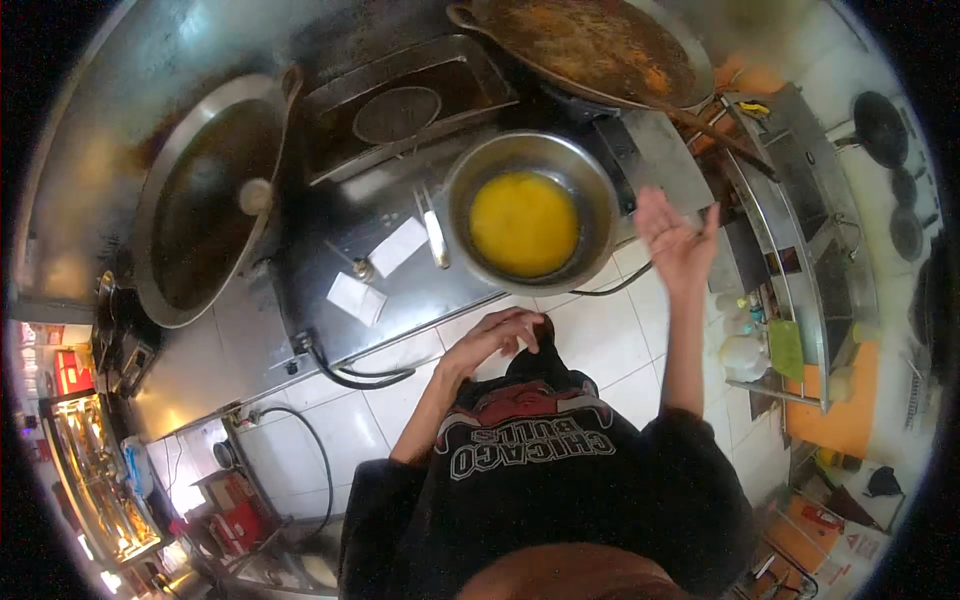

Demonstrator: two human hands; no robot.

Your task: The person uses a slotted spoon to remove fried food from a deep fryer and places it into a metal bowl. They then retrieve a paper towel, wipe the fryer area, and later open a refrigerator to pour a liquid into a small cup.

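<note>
A steel bowl [462, 190] at the edge of the steel counter holds a yellow liquid [524, 225], perhaps beaten egg. To the right of its rim my right hand [678, 240] is raised, palm showing and fingers stretched out, with nothing in it. My left hand [497, 335] is below the bowl, close to my dark clothing. Its fingers are loosely bent and apart, and I see nothing held in them. Left of the bowl, a tool with a white handle [435, 240] lies on the counter beside two folded white papers [398, 247] and a small brass-coloured fitting [361, 268].
A large pan of dark liquid [205, 200] stands at the left. Behind the bowl are a rectangular steel tray [470, 75] and a wide pan of brownish food [590, 50], with a wooden handle [715, 135] sticking out. Black hoses [360, 380] hang at the counter's front. Shelves [815, 270] stand right.
</note>
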